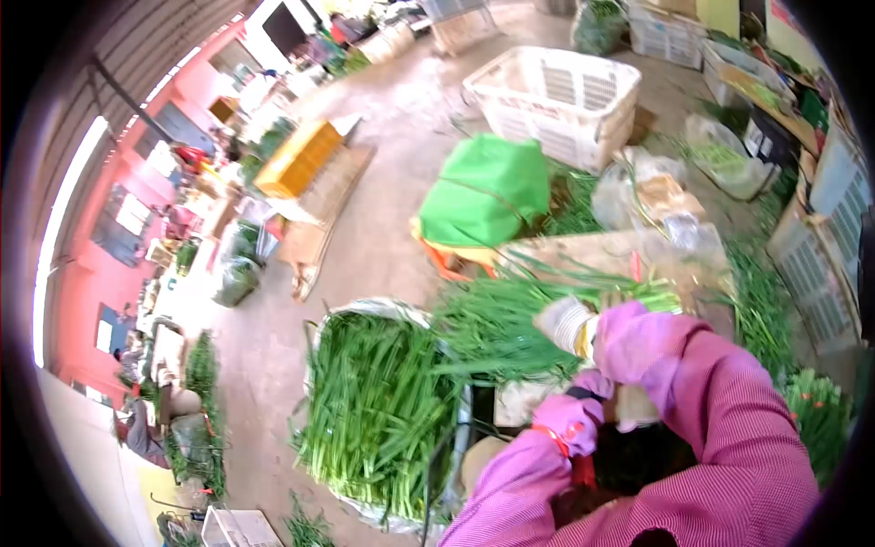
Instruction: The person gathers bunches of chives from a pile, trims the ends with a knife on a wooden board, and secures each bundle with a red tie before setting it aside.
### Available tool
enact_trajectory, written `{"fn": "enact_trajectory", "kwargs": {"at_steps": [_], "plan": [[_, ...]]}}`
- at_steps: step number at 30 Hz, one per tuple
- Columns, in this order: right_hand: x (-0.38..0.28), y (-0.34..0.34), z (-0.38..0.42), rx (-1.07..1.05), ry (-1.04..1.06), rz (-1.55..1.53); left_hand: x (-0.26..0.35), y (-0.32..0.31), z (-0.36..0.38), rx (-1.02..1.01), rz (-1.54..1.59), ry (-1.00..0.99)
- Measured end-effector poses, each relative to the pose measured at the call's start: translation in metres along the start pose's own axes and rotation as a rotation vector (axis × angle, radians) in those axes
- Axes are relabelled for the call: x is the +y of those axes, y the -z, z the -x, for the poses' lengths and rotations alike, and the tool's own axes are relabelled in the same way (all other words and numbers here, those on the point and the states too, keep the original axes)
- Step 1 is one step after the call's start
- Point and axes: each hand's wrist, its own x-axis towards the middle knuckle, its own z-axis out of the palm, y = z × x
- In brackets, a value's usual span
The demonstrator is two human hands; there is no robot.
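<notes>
A heap of long green chives [497, 324] lies on the low work surface in front of me. My right hand [565, 326], in a whitish glove, is over this heap, its fingers together and closed on some of the leaves. Below it, my left hand [635, 406] is gloved too and sits close under the right forearm; its fingers are mostly hidden. A red band circles the left wrist of my pink sleeve. Just left of the heap stands a large basket [314, 351] with a white liner, filled with cut green leaves [378, 410].
Beyond the heap are a bundle under green cloth [488, 190], a white plastic crate [556, 87] and plastic bags [638, 187]. Crates [816, 273] and loose greens [761, 301] line the right side. A yellow box [299, 159] on cardboard stands to the left; a person [141, 433] is further off.
</notes>
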Motion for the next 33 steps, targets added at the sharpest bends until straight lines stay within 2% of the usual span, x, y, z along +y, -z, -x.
{"fn": "enact_trajectory", "kwargs": {"at_steps": [1, 2, 4, 5, 6, 8, 10, 12, 13, 14, 15, 16, 17, 18, 21, 22, 24, 26, 30, 33], "plan": [[-0.001, 0.013, 0.006, -0.122, -0.024, -0.019, 0.0, -0.001, -0.001, -0.014, -0.018, 0.006], [0.0, 0.014, 0.01, -0.076, -0.09, -0.127, 0.0, -0.005, -0.001, -0.021, -0.028, 0.007], [-0.004, 0.045, 0.04, 0.094, -0.113, -0.542, 0.0, -0.005, 0.0, -0.037, -0.036, 0.008], [-0.003, 0.056, 0.043, 0.038, -0.082, -0.919, -0.001, -0.008, 0.0, -0.048, -0.043, 0.013], [-0.001, 0.064, 0.055, 0.039, -0.074, -0.918, 0.0, -0.012, 0.0, -0.059, -0.048, 0.013], [0.002, 0.091, 0.099, 0.256, 0.055, -0.982, 0.0, -0.015, -0.005, -0.063, -0.028, 0.023], [0.018, 0.075, 0.126, 0.61, 0.016, -0.985, 0.002, -0.02, -0.012, -0.041, 0.007, 0.059], [0.053, 0.058, 0.148, 0.725, -0.112, -0.495, -0.003, -0.017, -0.021, -0.127, -0.06, 0.06], [0.077, 0.037, 0.154, 0.665, -0.158, -0.3, -0.006, 0.038, -0.011, -0.346, -0.178, -0.067], [0.098, 0.015, 0.156, 0.602, -0.202, -0.108, -0.008, 0.038, -0.009, -0.344, -0.18, -0.067], [0.11, -0.005, 0.161, 0.606, -0.203, -0.107, -0.009, 0.032, -0.006, -0.138, -0.064, -0.052], [0.118, -0.026, 0.167, 0.392, -0.263, -0.055, -0.011, 0.025, -0.004, 0.066, 0.054, -0.039], [0.121, -0.037, 0.17, 0.175, -0.32, -0.003, -0.012, 0.019, -0.005, 0.09, 0.0, -0.064], [0.127, -0.045, 0.167, 0.179, -0.32, -0.003, -0.01, 0.013, -0.007, 0.093, -0.003, -0.064], [0.125, -0.044, 0.162, 0.133, -0.278, 0.324, -0.011, 0.022, -0.003, 0.008, 0.024, -0.063], [0.117, -0.03, 0.165, 0.135, -0.28, 0.322, -0.011, 0.022, -0.004, 0.013, 0.011, -0.068], [0.103, -0.008, 0.172, 0.0, -0.214, 0.306, -0.013, 0.02, -0.005, 0.016, -0.004, -0.07], [0.11, -0.038, 0.164, 0.043, -0.238, 0.255, -0.012, 0.015, -0.005, 0.012, -0.044, -0.068], [0.121, -0.068, 0.149, 0.107, -0.245, 0.345, -0.01, 0.01, -0.005, 0.065, -0.088, -0.02], [0.117, -0.058, 0.152, 0.089, -0.26, 0.401, -0.011, 0.009, -0.001, 0.126, -0.153, -0.003]]}}
